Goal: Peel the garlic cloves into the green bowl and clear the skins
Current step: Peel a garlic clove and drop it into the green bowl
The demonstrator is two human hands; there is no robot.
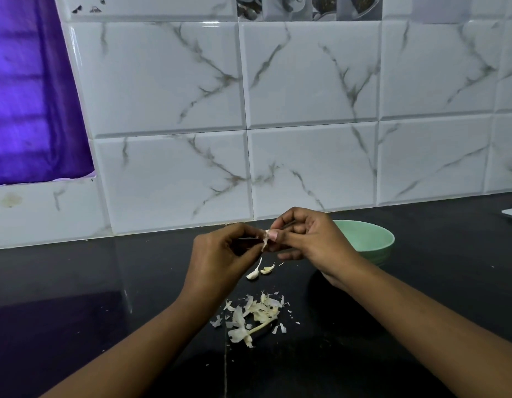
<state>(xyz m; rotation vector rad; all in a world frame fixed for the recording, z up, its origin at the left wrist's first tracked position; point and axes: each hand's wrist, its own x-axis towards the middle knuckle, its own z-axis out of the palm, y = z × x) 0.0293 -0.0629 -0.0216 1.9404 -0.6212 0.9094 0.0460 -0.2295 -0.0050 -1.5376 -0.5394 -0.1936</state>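
Both hands are up over the dark table (76, 282), fingertips meeting. Left hand (223, 254): fingers (243, 229) curled in, pinching one end of a garlic clove (269, 234). Right hand (312, 239): fingers (286, 216) curled, pinching the other end of the same clove, thumb on top. The clove is off the table, clamped between the two sets of fingers. A strip of skin (264, 246) hangs loose from it, just under the fingertips. Green bowl (375, 239) sits on the table just behind the right fingers, partly hidden by that hand; contents cannot be made out. Two pale garlic pieces (253, 273) lie on the table directly below the fingers, side by side. A heap of skins (254, 314) lies further toward the person, between the forearms. Tiled wall (306, 110) stands beyond the fingers, with a purple curtain (33, 96) well off to their left.
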